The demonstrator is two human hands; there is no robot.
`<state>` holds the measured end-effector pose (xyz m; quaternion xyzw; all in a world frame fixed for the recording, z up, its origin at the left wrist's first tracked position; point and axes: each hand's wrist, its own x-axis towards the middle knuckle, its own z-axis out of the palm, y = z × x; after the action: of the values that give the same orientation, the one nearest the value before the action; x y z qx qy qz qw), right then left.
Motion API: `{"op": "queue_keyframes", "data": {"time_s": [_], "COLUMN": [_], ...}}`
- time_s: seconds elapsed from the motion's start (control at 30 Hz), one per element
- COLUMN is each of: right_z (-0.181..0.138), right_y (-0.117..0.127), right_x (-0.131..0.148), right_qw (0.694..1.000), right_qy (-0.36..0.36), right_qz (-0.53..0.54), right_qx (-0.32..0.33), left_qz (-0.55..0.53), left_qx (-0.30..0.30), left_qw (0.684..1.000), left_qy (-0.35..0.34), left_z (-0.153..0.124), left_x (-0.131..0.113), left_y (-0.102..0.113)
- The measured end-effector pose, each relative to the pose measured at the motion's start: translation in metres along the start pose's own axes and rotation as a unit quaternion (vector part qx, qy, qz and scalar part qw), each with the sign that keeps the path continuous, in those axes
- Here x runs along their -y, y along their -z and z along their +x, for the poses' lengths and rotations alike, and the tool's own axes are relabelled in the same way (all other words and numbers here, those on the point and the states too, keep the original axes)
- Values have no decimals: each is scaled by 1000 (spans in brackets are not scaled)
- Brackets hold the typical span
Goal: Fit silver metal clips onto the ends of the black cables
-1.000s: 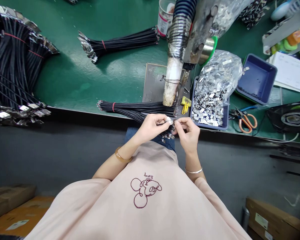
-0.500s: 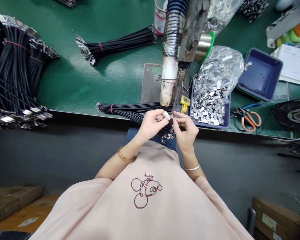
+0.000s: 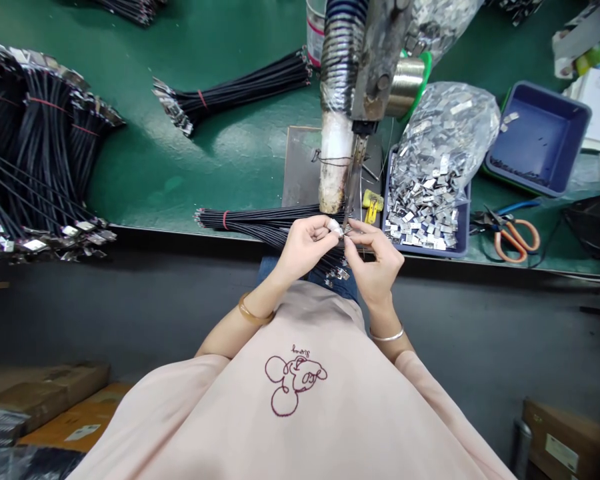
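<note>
At the bench's front edge, my left hand (image 3: 306, 245) is closed in a pinch, with something white around a fingertip. My right hand (image 3: 376, 259) pinches from the other side, its fingertips almost meeting the left ones. What sits between them is tiny and mostly hidden. Just above the fingertips, a thin metal arm (image 3: 355, 175) comes down beside a hose (image 3: 336, 143) with a white, scorched end. Under and left of my hands lies a bundle of black cables (image 3: 260, 219) tied with a red band, its metal connectors (image 3: 336, 273) jutting over the edge.
Right of my hands, a blue tray (image 3: 464, 230) holds loose metal connector shells (image 3: 423, 223) and a plastic bag (image 3: 447, 127). Farther right are orange-handled pliers (image 3: 517, 240) and another blue tray (image 3: 540, 133). A wire spool (image 3: 405, 87) stands behind. More cable bundles (image 3: 45, 147) lie left.
The view has shifted slightly, so bench items on the right appear farther right. Both hands keep their pinch at the same spot, with only slight finger movement.
</note>
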<state>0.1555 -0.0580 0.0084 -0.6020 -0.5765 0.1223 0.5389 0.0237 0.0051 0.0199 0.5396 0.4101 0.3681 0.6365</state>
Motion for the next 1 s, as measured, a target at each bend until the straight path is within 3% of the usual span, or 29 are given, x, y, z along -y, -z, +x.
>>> {"op": "queue_keyframes", "data": {"time_s": [0.37,0.53,0.63,0.67,0.73,0.8,0.87,0.9,1.0], "right_z": [-5,-3,-2,-3,-3,-1,4,7,19], "right_y": [4,5,11,15,27,41,56,63,81], "right_x": [-5,-7,-6,-5,-2,2,3,1,-15], "right_qw": [1000,999,999,999,996,968,943,948,977], "right_qy": [5,18,-11,-21,-13,19,10,-14,-103], "right_qz": [-1,-10,2,2,-27,-91,-139,-152,-153], "right_qx": [30,37,47,27,-79,-233,-302,-278,-110], "left_qz": [37,79,117,137,173,175,140,122,163], "left_qx": [13,14,32,49,93,122,111,91,22], "left_qw": [999,997,992,989,980,976,982,986,980], "left_qy": [19,4,-20,-29,-40,-48,-54,-60,-114], "left_z": [-2,-2,-4,-6,-10,-14,-17,-17,-13], "left_x": [4,7,6,5,3,3,6,8,16], "left_y": [2,1,4,6,11,16,20,21,23]}}
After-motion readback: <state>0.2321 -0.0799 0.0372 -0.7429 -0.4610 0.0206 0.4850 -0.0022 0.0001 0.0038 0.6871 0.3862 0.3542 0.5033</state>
